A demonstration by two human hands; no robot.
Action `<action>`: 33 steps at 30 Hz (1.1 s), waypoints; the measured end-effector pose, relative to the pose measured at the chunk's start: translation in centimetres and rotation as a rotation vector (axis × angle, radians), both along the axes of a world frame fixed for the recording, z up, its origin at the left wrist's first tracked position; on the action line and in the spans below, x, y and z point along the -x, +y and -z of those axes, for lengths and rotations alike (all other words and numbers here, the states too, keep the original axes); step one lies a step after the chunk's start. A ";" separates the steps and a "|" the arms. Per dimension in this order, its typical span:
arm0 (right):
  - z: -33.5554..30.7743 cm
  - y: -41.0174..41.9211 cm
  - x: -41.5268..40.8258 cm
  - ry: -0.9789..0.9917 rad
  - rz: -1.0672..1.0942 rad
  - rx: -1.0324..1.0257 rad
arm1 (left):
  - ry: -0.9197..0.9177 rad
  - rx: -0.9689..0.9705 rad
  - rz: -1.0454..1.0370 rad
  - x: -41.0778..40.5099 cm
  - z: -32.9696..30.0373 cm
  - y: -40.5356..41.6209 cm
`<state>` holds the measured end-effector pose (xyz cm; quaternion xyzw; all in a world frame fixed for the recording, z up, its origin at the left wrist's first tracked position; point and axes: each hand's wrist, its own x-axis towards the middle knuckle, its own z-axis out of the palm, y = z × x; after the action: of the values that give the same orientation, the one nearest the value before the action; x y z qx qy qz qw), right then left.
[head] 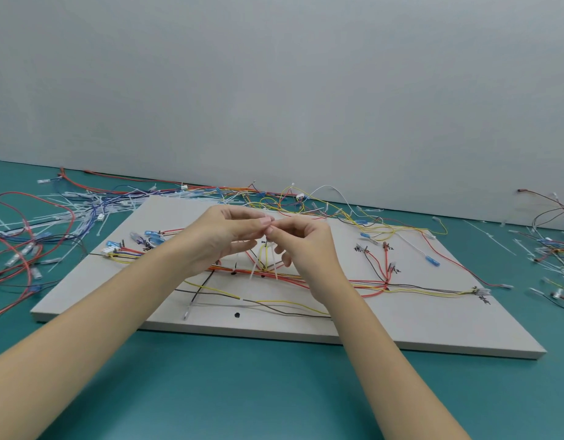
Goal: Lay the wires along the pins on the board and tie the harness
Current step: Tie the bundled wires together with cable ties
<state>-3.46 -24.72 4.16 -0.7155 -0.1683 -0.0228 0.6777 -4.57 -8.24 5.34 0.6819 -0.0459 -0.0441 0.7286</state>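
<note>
Two bare hands meet at frame centre: left hand (225, 236) and right hand (301, 246) both pinch one thin white cable tie (264, 260) above bundled red, yellow wires (293, 277) on one flat pale board (401, 325), teal counter (210, 385).

Red, yellow, black wires (306, 279) routed flat across white board (433, 328).
</note>
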 end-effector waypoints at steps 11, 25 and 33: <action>0.3 -1.0 -0.2 0.085 -0.113 0.132 | -0.092 0.025 -0.153 -0.4 1.1 -0.3; 1.6 -0.7 -1.9 0.096 0.018 -0.025 | -0.558 -1.054 -0.051 0.3 3.7 -0.4; 2.3 0.2 -2.0 0.073 -0.043 0.063 | -0.586 -1.178 -0.073 0.3 4.0 -0.6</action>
<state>-1.50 -24.56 1.90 -0.7329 -0.1597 0.0232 0.6609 -4.84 -8.85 1.31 0.9515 -0.1873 0.1504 0.1920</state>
